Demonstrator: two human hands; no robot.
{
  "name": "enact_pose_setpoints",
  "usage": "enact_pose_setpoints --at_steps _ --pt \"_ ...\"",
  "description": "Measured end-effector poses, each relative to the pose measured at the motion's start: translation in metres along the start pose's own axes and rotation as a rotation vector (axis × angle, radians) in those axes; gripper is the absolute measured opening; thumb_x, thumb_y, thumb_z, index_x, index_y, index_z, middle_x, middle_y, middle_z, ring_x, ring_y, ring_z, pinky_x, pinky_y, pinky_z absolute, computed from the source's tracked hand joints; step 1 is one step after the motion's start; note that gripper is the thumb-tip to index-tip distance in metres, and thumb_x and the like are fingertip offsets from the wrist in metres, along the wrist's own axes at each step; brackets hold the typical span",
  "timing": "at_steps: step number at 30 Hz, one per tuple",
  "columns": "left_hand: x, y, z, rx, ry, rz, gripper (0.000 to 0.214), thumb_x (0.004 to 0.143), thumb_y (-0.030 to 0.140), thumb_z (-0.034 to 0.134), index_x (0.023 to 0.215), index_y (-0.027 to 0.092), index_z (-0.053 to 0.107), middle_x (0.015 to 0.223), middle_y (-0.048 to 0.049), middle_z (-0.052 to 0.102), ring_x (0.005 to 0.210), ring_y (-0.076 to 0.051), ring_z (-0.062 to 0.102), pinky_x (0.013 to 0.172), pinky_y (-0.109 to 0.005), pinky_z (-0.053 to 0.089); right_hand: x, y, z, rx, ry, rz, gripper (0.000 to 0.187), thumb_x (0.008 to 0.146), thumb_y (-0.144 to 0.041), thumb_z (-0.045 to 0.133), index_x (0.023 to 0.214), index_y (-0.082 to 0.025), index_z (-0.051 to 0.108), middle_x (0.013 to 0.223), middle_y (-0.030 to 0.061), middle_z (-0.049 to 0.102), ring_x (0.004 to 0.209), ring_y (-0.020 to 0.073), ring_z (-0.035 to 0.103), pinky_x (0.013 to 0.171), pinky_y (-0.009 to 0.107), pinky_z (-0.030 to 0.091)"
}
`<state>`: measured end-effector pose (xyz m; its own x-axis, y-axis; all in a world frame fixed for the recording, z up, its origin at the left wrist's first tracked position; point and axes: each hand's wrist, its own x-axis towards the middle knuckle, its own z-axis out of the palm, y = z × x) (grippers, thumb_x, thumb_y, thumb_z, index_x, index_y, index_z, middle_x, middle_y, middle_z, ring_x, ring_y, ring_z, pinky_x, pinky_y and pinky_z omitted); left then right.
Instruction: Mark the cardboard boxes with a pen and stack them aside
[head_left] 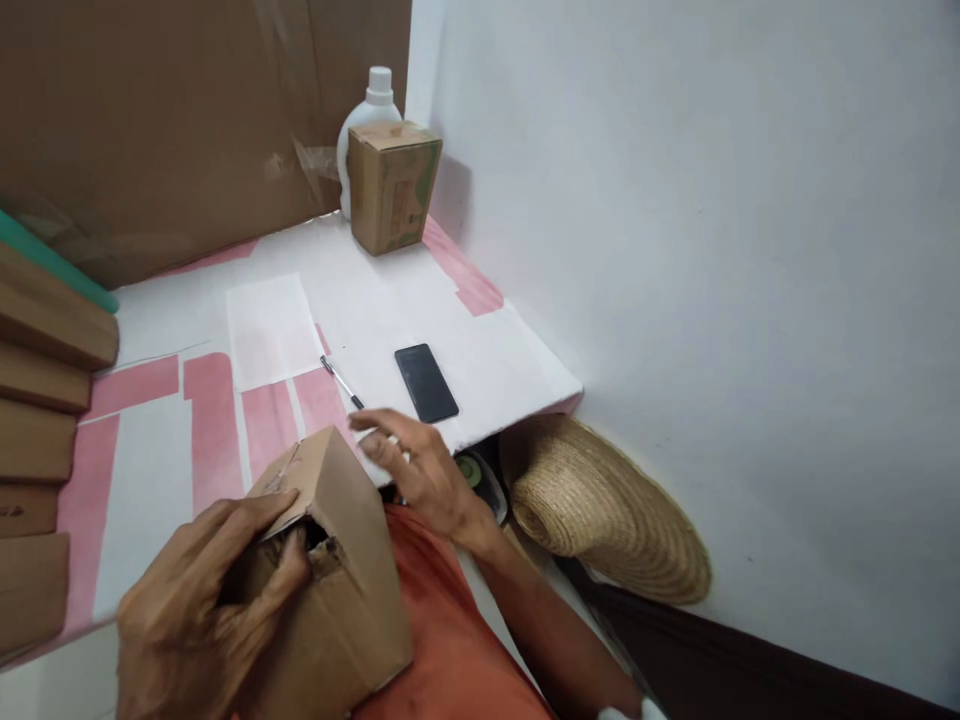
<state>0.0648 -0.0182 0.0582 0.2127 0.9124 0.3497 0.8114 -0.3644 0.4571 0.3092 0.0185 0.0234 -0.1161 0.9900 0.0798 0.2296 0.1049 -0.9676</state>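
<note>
My left hand (217, 590) is closed on a brown cardboard box (360, 580), which is tilted close to my body. Its fingers press the top, and the thumb is at a torn, dark hole in the box's edge. What is inside the box cannot be seen. My right hand (420, 470) hovers just right of the box's upper corner, its fingers loosely bent and apart, with nothing clearly in them. Beyond its fingertips a pen (341, 382) lies on the table, and a black smartphone (426, 382) rests a little farther right.
A pink-and-white table (150, 450) carries a white sheet (271, 330), a small carton (397, 190) and a white bottle (380, 85) at the back. Stacked cardboard boxes (37, 420) stand left. A straw hat (600, 510) sits below the right edge, beside a white wall (712, 250).
</note>
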Motion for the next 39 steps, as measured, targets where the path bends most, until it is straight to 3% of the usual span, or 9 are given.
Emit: enact_pose_setpoints --at_steps 3,8,14,18,23,25,28,32,39 --pt "0.003 0.003 0.003 -0.003 0.006 0.038 0.028 0.103 0.054 0.063 0.114 0.032 0.077 0.103 0.0009 0.081 0.086 -0.022 0.078 0.079 -0.037 0.058 0.018 0.036 -0.016 -0.277 0.157 0.207 0.032 0.106 -0.041 0.064 0.121 -0.014 0.073 0.122 0.0154 0.079 0.098 0.0247 0.075 0.085 0.038 0.057" --pt "0.008 0.004 0.004 -0.053 0.008 0.121 0.026 0.103 0.045 0.067 0.122 0.030 0.075 0.112 -0.0007 0.081 0.098 -0.020 0.078 0.089 -0.033 0.057 0.050 0.066 -0.007 -0.631 0.001 0.321 0.026 0.107 -0.032 0.065 0.124 -0.015 0.071 0.112 0.0120 0.079 0.108 0.0256 0.073 0.096 0.035 0.051" --pt "0.007 -0.001 -0.006 -0.108 -0.111 0.196 0.045 0.099 0.047 0.070 0.139 0.028 0.065 0.129 -0.0074 0.076 0.115 -0.026 0.074 0.096 -0.039 0.059 0.093 0.079 0.032 -0.652 -0.079 0.360 0.027 0.104 -0.028 0.067 0.127 -0.014 0.066 0.132 0.0207 0.074 0.122 0.0314 0.071 0.100 0.040 0.051" --pt "0.008 -0.001 -0.012 -0.075 -0.191 0.219 0.080 0.085 0.065 0.082 0.150 0.027 0.056 0.136 -0.0123 0.072 0.120 -0.033 0.071 0.096 -0.047 0.061 0.100 0.086 0.033 -0.576 -0.100 0.374 0.004 0.100 -0.017 0.064 0.102 -0.015 0.067 0.106 0.0177 0.080 0.105 0.0303 0.076 0.091 0.038 0.053" --pt "0.013 -0.004 -0.010 -0.056 -0.188 0.248 0.076 0.087 0.069 0.079 0.145 0.025 0.059 0.132 -0.0125 0.074 0.117 -0.033 0.073 0.097 -0.048 0.062 0.065 0.044 0.000 -0.114 0.037 0.235 0.019 0.105 -0.040 0.056 0.097 -0.024 0.054 0.079 0.0009 0.072 0.062 0.0154 0.069 0.056 0.026 0.050" --pt "0.014 -0.004 -0.007 -0.061 -0.161 0.257 0.071 0.090 0.072 0.073 0.142 0.025 0.060 0.128 -0.0126 0.076 0.115 -0.032 0.075 0.096 -0.047 0.063 0.038 0.011 -0.010 0.238 0.142 0.087 0.024 0.101 -0.047 0.064 0.097 -0.026 0.054 0.078 -0.0008 0.071 0.061 0.0152 0.069 0.050 0.026 0.049" --pt "0.015 -0.004 -0.005 -0.073 -0.144 0.255 0.070 0.092 0.075 0.069 0.139 0.024 0.062 0.124 -0.0126 0.077 0.110 -0.031 0.076 0.091 -0.045 0.064 -0.003 -0.031 -0.013 0.407 0.074 -0.047 0.022 0.101 -0.047 0.071 0.102 -0.026 0.064 0.078 -0.0004 0.073 0.059 0.0154 0.069 0.046 0.026 0.051" --pt "0.015 -0.003 -0.005 -0.080 -0.147 0.264 0.071 0.093 0.074 0.069 0.140 0.021 0.062 0.122 -0.0124 0.077 0.108 -0.031 0.076 0.088 -0.046 0.064 -0.033 -0.046 0.002 0.309 -0.026 -0.202 0.008 0.104 -0.033 0.072 0.109 -0.027 0.073 0.089 0.0015 0.076 0.063 0.0138 0.069 0.053 0.027 0.055" --pt "0.013 0.000 -0.003 -0.082 -0.152 0.243 0.068 0.094 0.070 0.071 0.140 0.022 0.061 0.126 -0.0130 0.076 0.110 -0.032 0.075 0.089 -0.045 0.062 -0.025 -0.044 0.012 0.073 -0.057 -0.328 0.012 0.100 -0.017 0.072 0.107 -0.027 0.075 0.091 0.0008 0.077 0.074 0.0160 0.070 0.071 0.033 0.060"
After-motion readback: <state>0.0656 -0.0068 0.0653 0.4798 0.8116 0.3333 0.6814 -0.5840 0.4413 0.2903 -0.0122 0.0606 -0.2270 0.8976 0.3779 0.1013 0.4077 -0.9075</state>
